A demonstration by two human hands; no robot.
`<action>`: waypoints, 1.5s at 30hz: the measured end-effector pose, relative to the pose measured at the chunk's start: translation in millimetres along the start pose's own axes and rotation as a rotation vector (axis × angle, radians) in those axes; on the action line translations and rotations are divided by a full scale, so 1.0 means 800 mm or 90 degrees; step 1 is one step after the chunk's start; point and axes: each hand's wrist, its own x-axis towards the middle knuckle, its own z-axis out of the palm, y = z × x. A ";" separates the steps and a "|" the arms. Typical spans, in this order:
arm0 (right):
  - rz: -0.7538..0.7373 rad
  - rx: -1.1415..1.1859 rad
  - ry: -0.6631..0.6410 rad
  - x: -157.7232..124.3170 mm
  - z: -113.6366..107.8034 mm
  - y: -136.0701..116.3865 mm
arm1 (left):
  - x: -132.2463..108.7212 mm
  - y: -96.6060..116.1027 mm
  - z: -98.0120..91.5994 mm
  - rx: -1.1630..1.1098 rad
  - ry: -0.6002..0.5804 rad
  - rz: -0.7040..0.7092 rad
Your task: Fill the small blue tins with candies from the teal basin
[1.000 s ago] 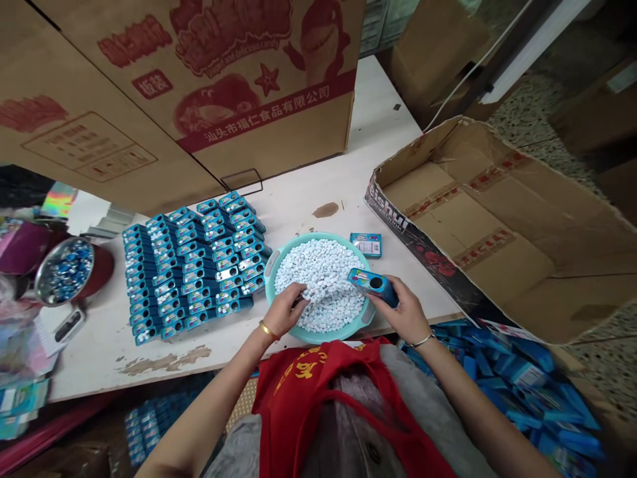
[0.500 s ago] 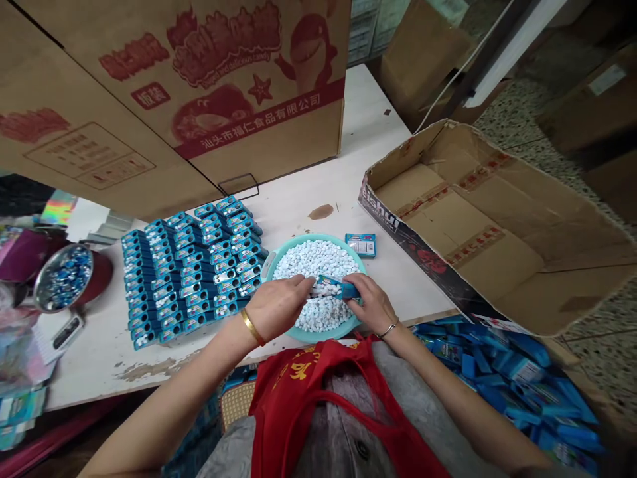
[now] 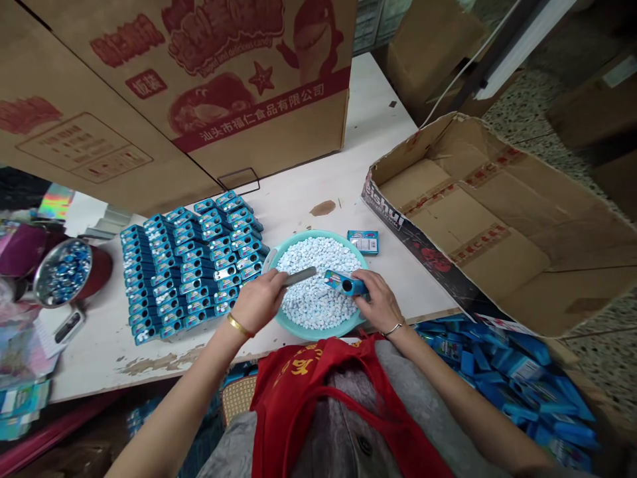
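Note:
My left hand (image 3: 259,303) grips a narrow grey scoop (image 3: 300,275) over a round turquoise basin (image 3: 314,334). Small white candies (image 3: 321,253) fill the basin. In my right hand (image 3: 380,303) is a small blue candy box (image 3: 343,283), tilted above the candies, with a dark round hole in its upturned end. The scoop's tip points at the box and is a little apart from it. Left of the basin, rows of upright blue candy boxes (image 3: 192,265) stand packed together; white candies show in some of their holes.
One blue box (image 3: 363,242) lies behind the basin. A low open carton (image 3: 497,226) is at the right, with a heap of blue boxes (image 3: 512,385) below the table edge. Tall cartons (image 3: 269,133) stand at the back. A pot of wrapped sweets (image 3: 70,275) sits at far left.
My left hand has drawn the scoop back left, away from the box. The white candies seen at the box end have gone from there, and its round hole now shows.

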 end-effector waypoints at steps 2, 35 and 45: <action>0.021 -0.003 0.013 -0.002 -0.008 0.003 | 0.013 -0.027 0.041 -0.014 -0.028 -0.066; -0.030 -0.039 0.014 -0.001 0.005 -0.013 | 0.013 0.086 -0.067 0.140 -0.094 0.105; -0.024 -0.027 0.024 -0.004 0.009 -0.007 | -0.001 0.070 -0.064 0.146 -0.025 0.128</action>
